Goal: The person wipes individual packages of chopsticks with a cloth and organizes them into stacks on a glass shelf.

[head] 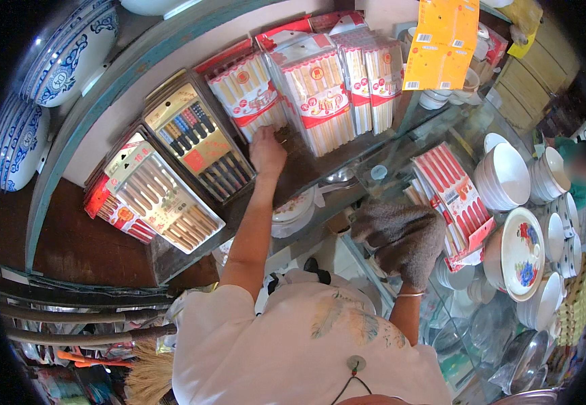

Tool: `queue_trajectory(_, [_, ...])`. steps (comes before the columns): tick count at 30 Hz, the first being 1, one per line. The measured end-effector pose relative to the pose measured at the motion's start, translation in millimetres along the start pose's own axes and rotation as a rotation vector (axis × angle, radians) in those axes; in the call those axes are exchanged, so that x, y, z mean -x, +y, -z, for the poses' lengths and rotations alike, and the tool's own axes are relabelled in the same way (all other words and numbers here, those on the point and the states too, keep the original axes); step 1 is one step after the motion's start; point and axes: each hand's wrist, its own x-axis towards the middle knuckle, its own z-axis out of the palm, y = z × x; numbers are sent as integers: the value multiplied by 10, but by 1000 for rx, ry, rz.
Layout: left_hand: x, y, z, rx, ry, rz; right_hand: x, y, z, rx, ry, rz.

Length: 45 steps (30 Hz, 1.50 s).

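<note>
My left hand [267, 152] reaches onto the dark shelf and touches the lower end of a clear-wrapped pack of pale chopsticks [247, 93]. Its fingertips are hidden, so a grip cannot be made out. Brown fuzzy fabric [399, 238], a cloth or a mitt, covers my right hand [412, 248] above a bracelet. That hand hovers over or rests on the glass counter [374, 190]; I cannot tell which. Just right of it lies a red-and-white chopstick pack [450, 192] on top of others. Dark patterned chopsticks in a gold-backed pack [196, 142] lean left of my left hand.
More chopstick packs [318, 96] stand along the shelf. Orange printed sheets [442, 45] hang at the upper right. White bowls [505, 174] and a flowered enamel basin [521, 253] crowd the right side. Blue-and-white bowls [75, 55] fill the upper left. A person [581, 162] is at far right.
</note>
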Motion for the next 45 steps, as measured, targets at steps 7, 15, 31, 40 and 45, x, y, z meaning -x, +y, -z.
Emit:
queue_trajectory(7, [-99, 232, 179, -114, 272, -324, 33, 76, -3, -54, -25, -65])
queue_trajectory(15, [-244, 391, 201, -8, 59, -125, 60, -116, 131, 107, -173, -60])
queue_trajectory(31, [190, 2568, -813, 812, -811, -270, 17, 496, -230, -350, -193, 204])
queue_trajectory(40, [371, 2630, -767, 761, -995, -94, 37, 309, -96, -411, -125, 113])
queue_trajectory(45, [526, 2562, -480, 867, -1136, 72, 28, 194, 26, -144, -83, 227])
